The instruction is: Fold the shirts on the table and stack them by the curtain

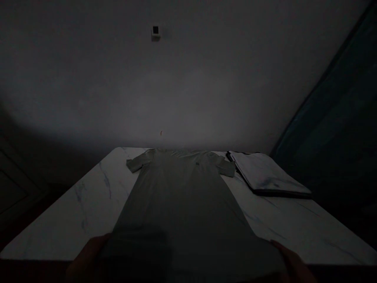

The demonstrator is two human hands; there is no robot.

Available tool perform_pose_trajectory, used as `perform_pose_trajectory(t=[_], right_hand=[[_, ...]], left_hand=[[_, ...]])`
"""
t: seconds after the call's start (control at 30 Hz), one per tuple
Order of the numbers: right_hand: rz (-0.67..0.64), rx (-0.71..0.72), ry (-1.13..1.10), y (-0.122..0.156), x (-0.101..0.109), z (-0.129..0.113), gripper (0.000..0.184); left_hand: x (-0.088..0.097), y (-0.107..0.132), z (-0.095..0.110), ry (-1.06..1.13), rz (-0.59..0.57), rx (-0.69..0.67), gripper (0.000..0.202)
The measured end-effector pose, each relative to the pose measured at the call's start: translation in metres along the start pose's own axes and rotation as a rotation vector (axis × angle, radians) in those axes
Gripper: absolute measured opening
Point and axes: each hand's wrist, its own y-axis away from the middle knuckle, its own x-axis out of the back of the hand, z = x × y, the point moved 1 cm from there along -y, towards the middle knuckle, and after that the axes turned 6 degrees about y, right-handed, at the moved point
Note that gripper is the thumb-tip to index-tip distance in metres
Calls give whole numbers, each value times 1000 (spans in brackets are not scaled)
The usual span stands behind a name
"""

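A grey-green short-sleeved T-shirt (176,196) lies spread on a white marble table (73,208), with its collar at the far side and its sleeves out to both sides. A small dark label or logo shows on the chest. My left hand (88,257) grips the near left part of the hem, and my right hand (291,261) grips the near right corner. The near end of the shirt looks raised off the table between them. The dim light hides the fingers' exact hold.
A folded pale garment or flat cloth-covered pad (268,175) with a dark edge lies at the table's far right. A plain wall with a small wall fixture (155,32) stands behind the table. Dark blue-green fabric (332,106) hangs at the right.
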Motion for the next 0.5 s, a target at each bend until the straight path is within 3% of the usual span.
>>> perform_pose_trajectory(t=[0.1,0.17,0.23,0.33,0.4,0.5], right_hand=[[-141,-142,-91,-91,17,-9,43],[-318,-152,-107,-178,34,-21,36],[-430,-173,-16,-269,58,-33,26],[-319,-199,34,-373,105,-46,31],[-225,-224,-41,-405,136,-51,36],[-185,-206,-127,-394,166,-50,33]], left_hand=[[14,-75,34,-67,-109,94,39],[25,-147,68,-99,-199,89,37],[34,-223,106,-109,-218,85,34],[51,-310,155,-66,-110,159,38],[69,-332,179,19,-48,154,41],[98,-311,198,68,80,68,38]])
